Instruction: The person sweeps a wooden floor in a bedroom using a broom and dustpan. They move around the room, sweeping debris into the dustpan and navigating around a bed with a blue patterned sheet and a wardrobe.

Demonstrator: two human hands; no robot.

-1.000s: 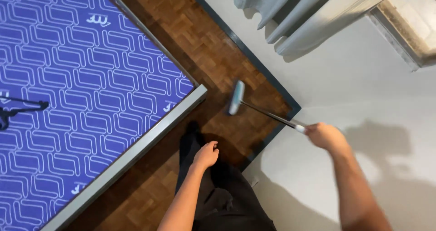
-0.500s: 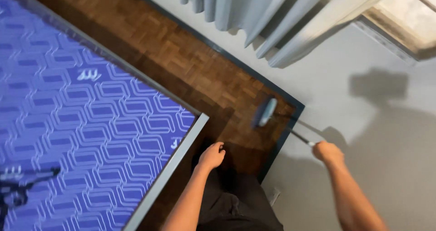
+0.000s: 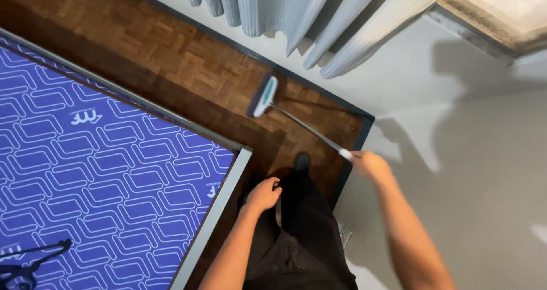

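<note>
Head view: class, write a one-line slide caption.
Right hand holds a broom on parquet floor beside a blue patterned mattress; left hand empty.

floor (image 3: 171, 56): glossy wood parquet | broom handle (image 3: 307, 127): smooth metal | curtain (image 3: 296, 10): matt cloth

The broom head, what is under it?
Brown parquet floor lies under the broom head, near the dark skirting below the curtain. The patch directly beneath the head is covered.

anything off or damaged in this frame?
Mostly normal: right hand holds a broom on the wood floor, left hand free. One oddity: the ledge at top right, beside the curtain, looks dark and stained along its edge. Nothing spilled or askew.
</note>
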